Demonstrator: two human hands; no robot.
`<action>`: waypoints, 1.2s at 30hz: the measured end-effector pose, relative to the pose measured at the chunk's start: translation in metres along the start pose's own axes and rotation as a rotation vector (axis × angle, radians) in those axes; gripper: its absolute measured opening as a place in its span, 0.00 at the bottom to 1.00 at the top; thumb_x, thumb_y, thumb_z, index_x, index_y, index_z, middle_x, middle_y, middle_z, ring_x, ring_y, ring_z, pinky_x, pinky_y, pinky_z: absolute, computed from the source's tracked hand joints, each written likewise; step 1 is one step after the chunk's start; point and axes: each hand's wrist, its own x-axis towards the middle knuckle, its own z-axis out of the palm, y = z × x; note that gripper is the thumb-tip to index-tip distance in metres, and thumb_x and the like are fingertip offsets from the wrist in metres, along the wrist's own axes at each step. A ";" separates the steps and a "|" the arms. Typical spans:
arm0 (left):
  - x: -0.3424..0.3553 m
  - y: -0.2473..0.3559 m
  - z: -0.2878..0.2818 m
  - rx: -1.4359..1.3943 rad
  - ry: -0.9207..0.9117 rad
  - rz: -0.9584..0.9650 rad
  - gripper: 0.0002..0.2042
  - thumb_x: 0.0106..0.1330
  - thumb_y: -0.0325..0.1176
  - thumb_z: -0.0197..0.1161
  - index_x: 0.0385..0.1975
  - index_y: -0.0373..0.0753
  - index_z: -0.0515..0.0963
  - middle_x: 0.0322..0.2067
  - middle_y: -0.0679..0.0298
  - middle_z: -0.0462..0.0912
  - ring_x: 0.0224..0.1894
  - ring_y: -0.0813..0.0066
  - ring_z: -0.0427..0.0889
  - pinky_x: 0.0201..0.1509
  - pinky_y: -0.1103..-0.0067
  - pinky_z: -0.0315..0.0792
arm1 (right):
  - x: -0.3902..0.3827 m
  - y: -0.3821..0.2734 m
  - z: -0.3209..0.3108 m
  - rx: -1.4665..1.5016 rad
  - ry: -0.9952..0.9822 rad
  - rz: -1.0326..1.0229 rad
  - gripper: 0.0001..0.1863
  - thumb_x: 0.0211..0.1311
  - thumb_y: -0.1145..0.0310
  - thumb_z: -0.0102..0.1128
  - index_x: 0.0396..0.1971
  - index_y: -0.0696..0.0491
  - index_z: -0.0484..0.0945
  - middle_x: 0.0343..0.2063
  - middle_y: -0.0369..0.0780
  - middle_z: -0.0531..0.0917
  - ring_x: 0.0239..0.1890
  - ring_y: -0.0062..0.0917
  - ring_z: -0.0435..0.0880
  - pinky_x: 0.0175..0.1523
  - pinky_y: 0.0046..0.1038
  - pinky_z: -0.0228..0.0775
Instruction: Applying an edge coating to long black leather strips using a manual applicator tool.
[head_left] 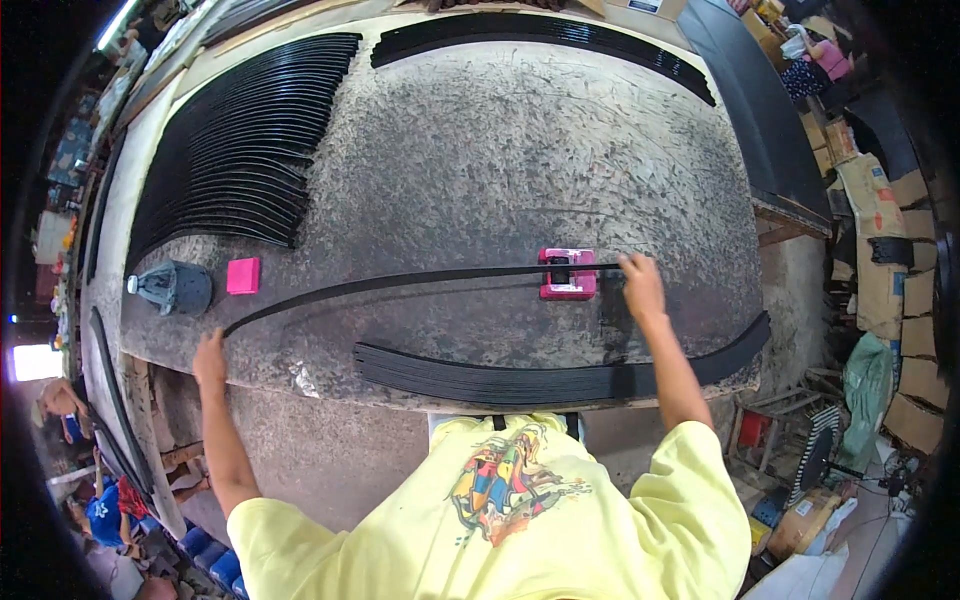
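My left hand (211, 358) grips the left end of a long, bowed black strip (400, 278). At the strip's other end, my right hand (640, 282) has its fingers closed on it. The strip passes across a pink box-like fixture (567, 285) with a dark middle, just left of my right hand. A pink square block (243, 277) lies left of that fixture, beside a dark grey container (180, 290) covered by something bluish and crumpled. A bundle of curved black strips (480, 372) lies along the near edge of the worn table (470, 150), below the held strip.
Rows of black strips (230, 140) cover the back left; more (540, 38) lie along the back edge. A dark board (750, 120) adjoins the table's right. Cardboard (870, 250) and a chair frame (770, 420) stand at right. Other people (825, 60) (105, 512) are at the sides.
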 end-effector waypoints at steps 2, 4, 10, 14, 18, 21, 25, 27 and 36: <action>-0.014 -0.080 0.005 0.036 0.105 -0.046 0.17 0.68 0.27 0.46 0.55 0.46 0.74 0.49 0.49 0.77 0.48 0.47 0.80 0.47 0.60 0.77 | 0.015 -0.058 0.019 0.063 0.026 -0.063 0.22 0.51 0.81 0.55 0.49 0.53 0.80 0.43 0.43 0.80 0.49 0.39 0.75 0.57 0.37 0.69; -0.026 -0.151 -0.012 0.168 0.130 -0.092 0.16 0.69 0.28 0.45 0.54 0.43 0.74 0.46 0.46 0.78 0.49 0.48 0.80 0.48 0.60 0.77 | 0.028 -0.111 0.029 0.119 0.053 -0.112 0.21 0.52 0.80 0.55 0.49 0.54 0.80 0.43 0.43 0.80 0.49 0.40 0.75 0.58 0.38 0.68; -0.003 -0.191 -0.060 0.196 0.129 -0.182 0.16 0.70 0.31 0.48 0.55 0.45 0.74 0.46 0.48 0.77 0.45 0.45 0.80 0.44 0.58 0.76 | 0.031 -0.167 0.049 0.235 0.016 -0.149 0.22 0.53 0.82 0.55 0.50 0.56 0.80 0.42 0.42 0.78 0.49 0.38 0.75 0.58 0.36 0.69; -0.041 -0.277 -0.105 0.329 0.322 -0.231 0.16 0.68 0.31 0.49 0.55 0.45 0.75 0.44 0.47 0.78 0.47 0.47 0.79 0.46 0.58 0.75 | 0.051 -0.189 0.018 0.455 -0.158 -0.260 0.20 0.57 0.83 0.57 0.51 0.58 0.79 0.42 0.39 0.79 0.47 0.32 0.78 0.52 0.33 0.74; 0.017 -0.139 -0.090 0.391 0.013 -0.063 0.16 0.67 0.27 0.49 0.52 0.43 0.75 0.48 0.47 0.77 0.49 0.48 0.79 0.52 0.59 0.73 | 0.056 -0.108 -0.020 1.529 -0.397 0.515 0.13 0.66 0.75 0.60 0.50 0.57 0.79 0.41 0.35 0.81 0.45 0.21 0.81 0.50 0.27 0.75; 0.037 -0.002 -0.092 -0.080 0.081 0.265 0.12 0.67 0.27 0.53 0.49 0.41 0.75 0.46 0.52 0.75 0.52 0.50 0.75 0.52 0.61 0.71 | 0.073 -0.047 -0.033 2.200 -0.100 0.786 0.11 0.68 0.76 0.57 0.48 0.51 0.76 0.38 0.36 0.83 0.42 0.25 0.83 0.48 0.31 0.79; 0.062 0.206 -0.133 -0.569 0.170 0.520 0.13 0.72 0.33 0.55 0.48 0.29 0.74 0.44 0.49 0.78 0.50 0.49 0.76 0.55 0.68 0.69 | 0.095 0.054 0.002 2.318 0.195 0.707 0.09 0.69 0.76 0.55 0.46 0.50 0.75 0.37 0.37 0.83 0.39 0.26 0.84 0.48 0.35 0.79; 0.081 0.303 -0.156 -0.910 0.069 0.491 0.16 0.74 0.41 0.56 0.48 0.33 0.74 0.39 0.61 0.76 0.42 0.70 0.77 0.46 0.77 0.72 | 0.105 0.108 0.015 2.291 0.327 0.730 0.08 0.68 0.77 0.55 0.44 0.49 0.75 0.37 0.36 0.83 0.38 0.25 0.83 0.47 0.36 0.79; 0.175 0.435 -0.122 -1.287 -0.486 0.010 0.22 0.72 0.52 0.55 0.60 0.49 0.69 0.31 0.71 0.74 0.27 0.82 0.75 0.26 0.80 0.77 | 0.119 0.195 0.008 1.657 -0.070 1.060 0.38 0.63 0.69 0.64 0.71 0.51 0.58 0.59 0.40 0.73 0.60 0.30 0.71 0.64 0.46 0.61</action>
